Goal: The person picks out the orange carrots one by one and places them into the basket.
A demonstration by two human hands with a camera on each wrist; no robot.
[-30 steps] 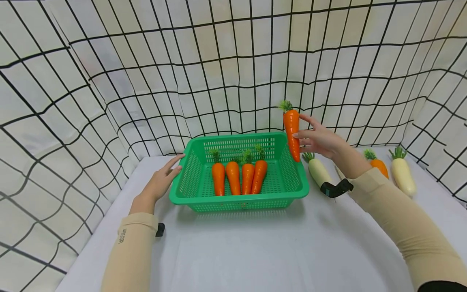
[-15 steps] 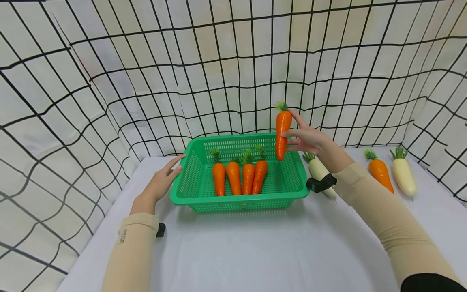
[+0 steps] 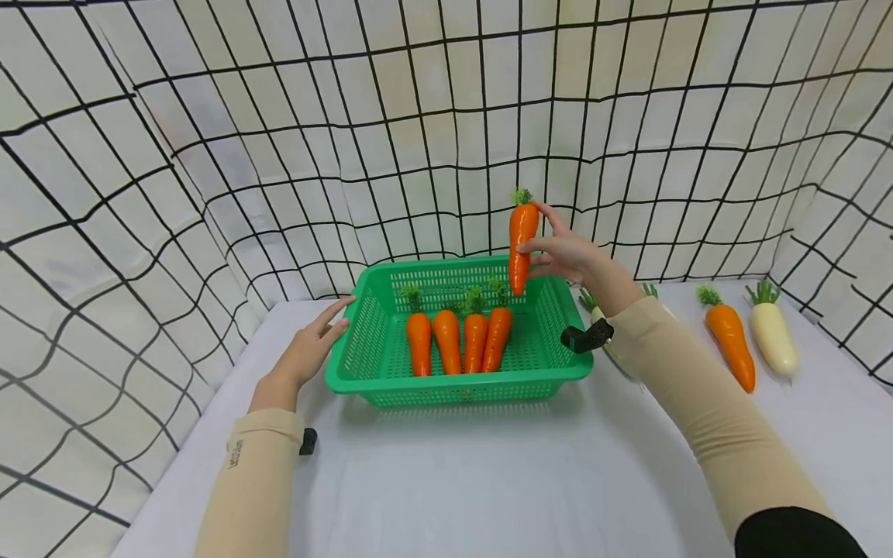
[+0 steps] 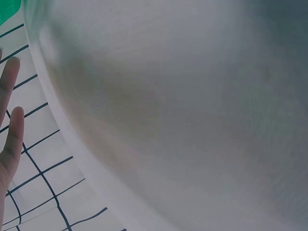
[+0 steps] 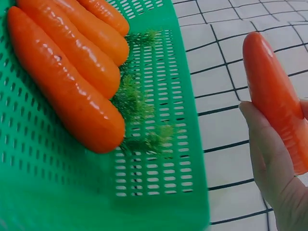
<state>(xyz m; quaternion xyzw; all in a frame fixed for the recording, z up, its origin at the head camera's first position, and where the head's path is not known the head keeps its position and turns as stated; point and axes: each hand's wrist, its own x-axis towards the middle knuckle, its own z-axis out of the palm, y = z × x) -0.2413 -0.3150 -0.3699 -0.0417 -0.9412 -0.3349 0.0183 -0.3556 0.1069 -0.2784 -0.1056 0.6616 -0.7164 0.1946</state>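
My right hand (image 3: 568, 252) pinches a carrot (image 3: 522, 236) with a leafy green top, its tip pointing down over the back right part of the green basket (image 3: 460, 384). In the right wrist view the held carrot (image 5: 274, 96) stands between thumb and fingers, apart from the basket wall (image 5: 187, 120). Several carrots (image 3: 446, 341) lie side by side in the basket, leafy ends toward the back. My left hand (image 3: 303, 353) touches the basket's left rim with its fingertips, fingers fairly straight. Only a few left fingers (image 4: 16, 125) show at the edge of the left wrist view.
To the right of the basket, white radishes (image 3: 598, 316) lie partly hidden by my right arm. Farther right are another carrot (image 3: 729, 341) and a white radish (image 3: 773, 333). A black wire grid (image 3: 453, 132) over white cloth surrounds the white table (image 3: 446, 480) at back and sides.
My right hand has carried the carrot leftward from the basket's right rim to above its inside. The left hand stays at the left rim. The carrot on the far right is now fully uncovered.
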